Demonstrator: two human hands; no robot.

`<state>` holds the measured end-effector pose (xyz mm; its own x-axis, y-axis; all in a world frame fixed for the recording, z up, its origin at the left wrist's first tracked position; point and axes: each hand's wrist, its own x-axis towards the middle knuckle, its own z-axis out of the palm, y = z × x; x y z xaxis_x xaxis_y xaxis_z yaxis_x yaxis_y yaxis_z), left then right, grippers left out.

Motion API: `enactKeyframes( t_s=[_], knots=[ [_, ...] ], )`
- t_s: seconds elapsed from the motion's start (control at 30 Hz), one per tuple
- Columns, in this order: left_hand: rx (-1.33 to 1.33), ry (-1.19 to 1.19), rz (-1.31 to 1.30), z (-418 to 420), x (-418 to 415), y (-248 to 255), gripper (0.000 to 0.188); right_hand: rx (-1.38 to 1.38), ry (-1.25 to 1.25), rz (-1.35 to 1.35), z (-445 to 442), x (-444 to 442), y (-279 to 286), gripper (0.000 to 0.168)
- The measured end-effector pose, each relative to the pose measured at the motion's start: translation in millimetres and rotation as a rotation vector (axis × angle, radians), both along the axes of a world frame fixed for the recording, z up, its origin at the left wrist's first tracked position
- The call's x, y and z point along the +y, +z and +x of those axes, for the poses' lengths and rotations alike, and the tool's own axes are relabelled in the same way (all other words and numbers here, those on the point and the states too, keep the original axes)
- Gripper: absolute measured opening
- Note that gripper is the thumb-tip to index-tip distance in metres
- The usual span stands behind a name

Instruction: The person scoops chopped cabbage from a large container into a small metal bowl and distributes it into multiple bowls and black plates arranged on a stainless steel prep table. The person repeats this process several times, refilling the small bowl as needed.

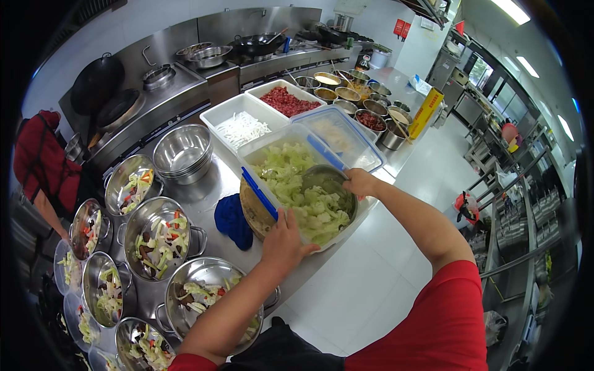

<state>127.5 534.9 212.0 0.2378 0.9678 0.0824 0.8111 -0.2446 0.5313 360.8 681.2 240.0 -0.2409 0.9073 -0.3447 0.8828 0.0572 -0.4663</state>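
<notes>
A clear plastic box [320,246] of cauliflower florets [290,174] rests tilted before me, partly over a round wooden board [254,211]. My left hand [285,241] grips the box's near rim, by its blue clip, with the thumb along the wall. In my right hand [362,182] is the rim of a round metal bowl [325,178], which lies tipped inside the box with florets in and around its mouth. Behind the box a clear lid with a blue edge [378,155] lies over other containers. A dark blue cloth [230,222] is left of the board.
Steel pots [158,273] with cauliflower and red pieces stand at left, near stacked metal bowls [182,150]. White tubs hold white strips [243,129] and red meat [287,99]. Seasoning pots [348,94] and a yellow box [426,112] are beyond. A co-worker [46,162] stands far left.
</notes>
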Motion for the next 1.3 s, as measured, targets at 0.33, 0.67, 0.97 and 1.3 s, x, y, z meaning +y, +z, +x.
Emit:
enactKeyframes(
  t_s=[0.33,0.67,0.97,1.3],
  knots=[
    [-0.039,0.016,0.133,-4.8,1.6,-10.9,0.090,0.044,0.057,0.059,-33.2,-27.3,0.3,0.038],
    [0.682,-0.281,-0.201,31.1,57.2,25.8,0.060,0.302,-0.031,-0.104,-32.4,-23.9,22.9,0.046],
    [0.447,-0.260,-0.115,43.5,71.2,-0.6,0.036,0.444,-0.239,-0.184,-16.5,-20.9,0.9,0.043],
    [-0.133,-0.047,-0.064,57.1,97.1,6.0,0.026,0.717,-0.516,-0.110,14.3,-28.6,-7.8,0.040]
  ],
)
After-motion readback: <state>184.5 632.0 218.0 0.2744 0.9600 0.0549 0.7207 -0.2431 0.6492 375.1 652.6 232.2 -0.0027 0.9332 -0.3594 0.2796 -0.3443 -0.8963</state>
